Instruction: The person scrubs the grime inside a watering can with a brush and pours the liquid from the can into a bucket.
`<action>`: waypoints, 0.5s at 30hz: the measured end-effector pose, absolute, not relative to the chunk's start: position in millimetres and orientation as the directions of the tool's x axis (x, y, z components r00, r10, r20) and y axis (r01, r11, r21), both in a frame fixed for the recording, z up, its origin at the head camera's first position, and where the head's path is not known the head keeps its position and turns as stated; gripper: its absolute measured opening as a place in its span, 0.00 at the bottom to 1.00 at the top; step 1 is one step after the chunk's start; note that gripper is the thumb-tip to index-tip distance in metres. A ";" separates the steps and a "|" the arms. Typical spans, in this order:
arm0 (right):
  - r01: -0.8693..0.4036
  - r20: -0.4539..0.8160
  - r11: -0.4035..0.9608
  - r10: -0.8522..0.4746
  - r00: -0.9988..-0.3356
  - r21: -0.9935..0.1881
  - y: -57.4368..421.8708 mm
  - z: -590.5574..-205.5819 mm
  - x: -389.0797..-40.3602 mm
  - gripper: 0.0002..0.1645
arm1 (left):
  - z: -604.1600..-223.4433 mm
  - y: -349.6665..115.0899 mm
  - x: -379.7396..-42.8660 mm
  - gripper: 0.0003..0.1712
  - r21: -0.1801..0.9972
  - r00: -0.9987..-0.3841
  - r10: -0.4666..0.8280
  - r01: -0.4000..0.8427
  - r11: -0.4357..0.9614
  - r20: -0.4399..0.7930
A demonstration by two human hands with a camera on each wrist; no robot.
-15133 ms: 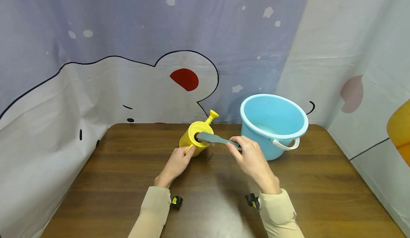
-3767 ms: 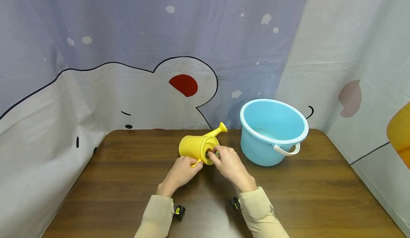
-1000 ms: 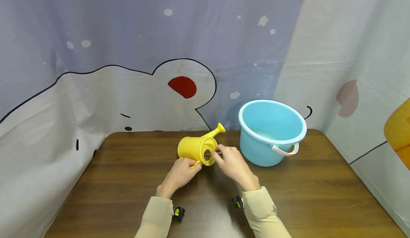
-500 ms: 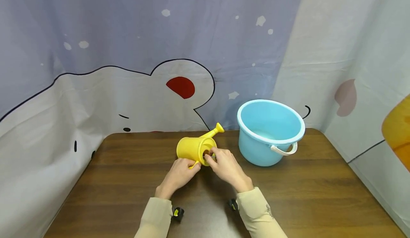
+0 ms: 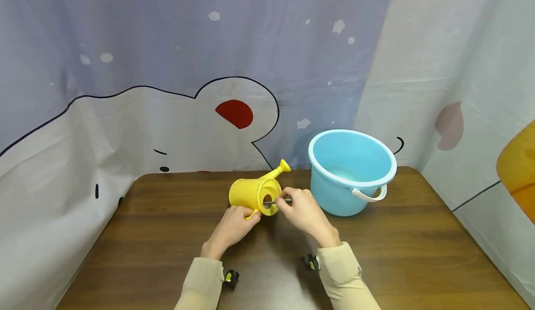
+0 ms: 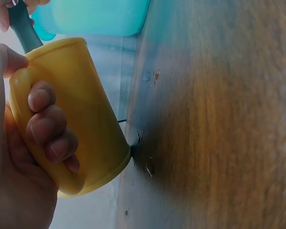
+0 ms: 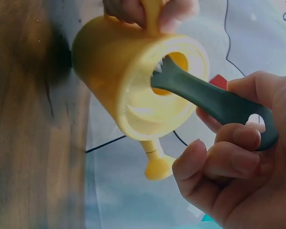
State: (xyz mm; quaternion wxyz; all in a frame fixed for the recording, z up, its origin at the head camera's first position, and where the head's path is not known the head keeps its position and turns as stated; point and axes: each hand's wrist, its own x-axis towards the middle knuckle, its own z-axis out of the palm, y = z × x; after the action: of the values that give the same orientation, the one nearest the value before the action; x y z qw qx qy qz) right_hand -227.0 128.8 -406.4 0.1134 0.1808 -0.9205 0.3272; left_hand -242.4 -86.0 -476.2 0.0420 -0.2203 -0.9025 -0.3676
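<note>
Watering can [image 5: 244, 193] tipped toward right hand [image 5: 306, 211], likely for access. Left hand [image 5: 232, 229] grips can's handle [image 6: 21, 90], apparently bracing; right hand pinches brush [image 7: 198, 91], 1 end inside can.

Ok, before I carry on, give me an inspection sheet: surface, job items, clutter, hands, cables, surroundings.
Surface: brown wood-grain table; clear drop-like specks on it.
Job items: yellow plastic watering can, tilted, mouth towards the right hand; flat dark-green brush, its pale-bristled end at the opening, depth unclear.
Clutter: round light-blue plastic bucket with a white handle, upright, right of the can.
Hands: left hand grips the can's handle; right hand pinches the brush.
Cables: nothing seen.
Surroundings: lilac-and-white printed fabric curtain behind the table.
</note>
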 end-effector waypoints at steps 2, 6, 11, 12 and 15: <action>-0.404 0.325 0.715 -0.255 -0.911 -0.571 129.9 -404.2 -226.3 0.08 | -476.9 -86.5 -242.5 0.24 0.648 -0.900 0.369 0.425 0.632 0.231; -0.399 0.323 0.715 -0.250 -0.913 -0.574 130.0 -400.9 -225.2 0.09 | -476.6 -86.4 -243.4 0.25 0.647 -0.897 0.371 0.433 0.627 0.241; -0.394 0.333 0.726 -0.237 -0.913 -0.564 125.4 -403.1 -225.0 0.09 | -477.3 -86.5 -243.4 0.25 0.644 -0.899 0.368 0.430 0.633 0.238; -0.394 0.337 0.728 -0.234 -0.912 -0.561 124.0 -405.1 -225.4 0.09 | -477.8 -86.5 -243.1 0.25 0.643 -0.899 0.366 0.430 0.634 0.240; -0.393 0.337 0.730 -0.233 -0.912 -0.560 119.7 -413.0 -226.3 0.10 | -479.1 -86.7 -241.2 0.25 0.649 -0.898 0.364 0.432 0.627 0.246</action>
State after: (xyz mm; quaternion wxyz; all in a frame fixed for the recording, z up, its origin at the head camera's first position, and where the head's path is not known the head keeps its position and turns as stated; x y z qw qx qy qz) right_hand -226.3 119.7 -413.0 0.1227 0.1695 -0.9219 0.3260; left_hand -241.2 -86.7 -479.1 0.0456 -0.2211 -0.9007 -0.3713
